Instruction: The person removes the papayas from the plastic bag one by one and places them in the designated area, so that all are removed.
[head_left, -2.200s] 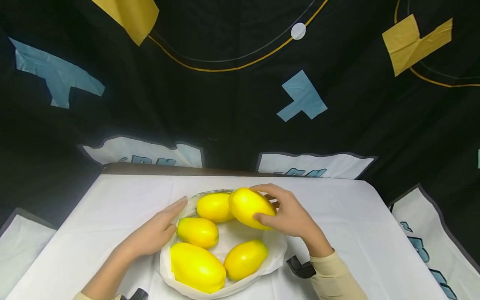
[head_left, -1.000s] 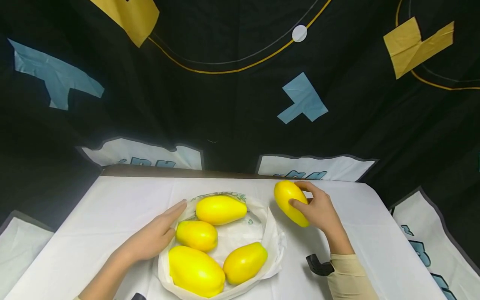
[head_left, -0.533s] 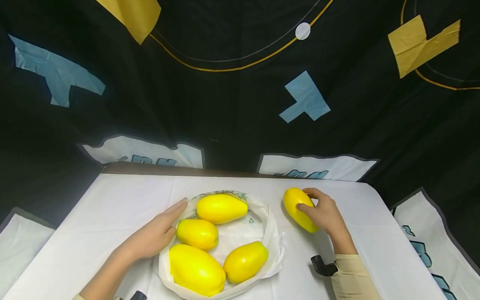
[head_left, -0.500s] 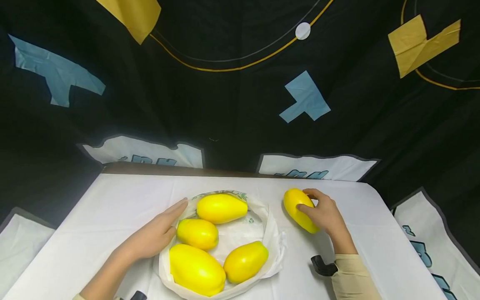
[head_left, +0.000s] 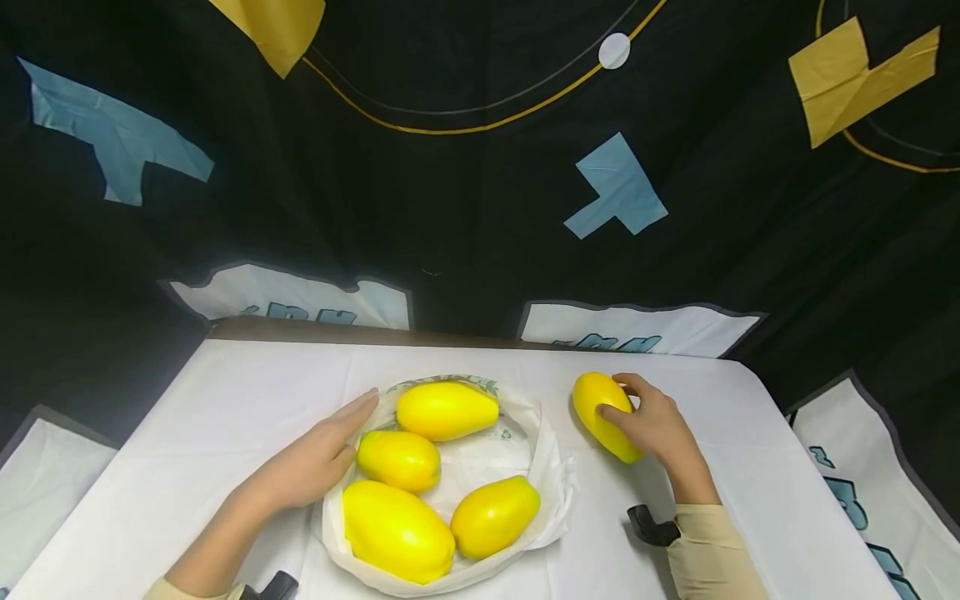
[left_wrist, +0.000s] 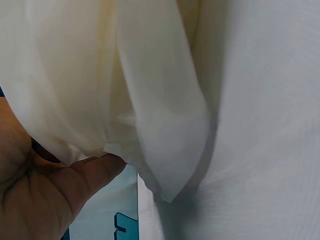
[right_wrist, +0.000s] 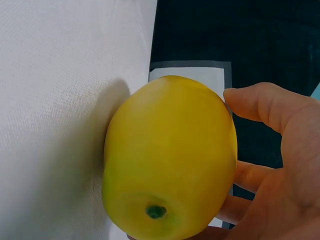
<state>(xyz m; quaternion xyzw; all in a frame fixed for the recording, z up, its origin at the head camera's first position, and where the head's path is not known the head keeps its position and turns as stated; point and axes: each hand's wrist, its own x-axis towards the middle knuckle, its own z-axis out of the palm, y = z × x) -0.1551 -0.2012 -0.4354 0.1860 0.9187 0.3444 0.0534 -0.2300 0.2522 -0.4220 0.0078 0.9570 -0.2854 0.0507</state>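
My right hand (head_left: pixel 660 425) grips a yellow papaya (head_left: pixel 595 402) from its right side, to the right of the white plastic bag (head_left: pixel 553 492). In the right wrist view the papaya (right_wrist: pixel 170 135) shows its green stem end, close to the white tabletop with a shadow beside it. My left hand (head_left: pixel 311 462) lies along the bag's left side, its fingers extended. The left wrist view has the thumb at the hanging edge of the bag (left_wrist: pixel 165 115). Inside the opened bag lie several more papayas, among them a far one (head_left: pixel 447 411) and a large near one (head_left: pixel 397 532).
The table (head_left: pixel 247 392) has a white cover and a brown back edge (head_left: pixel 360 333). A black cloth (head_left: pixel 450 208) with blue and gold shapes hangs behind. A black wrist device (head_left: pixel 651 527) sticks out at the right sleeve.
My right hand has carried the papaya from above the bag's far right rim out to the table area on the right, and lowered it. My left hand has stayed at the bag.
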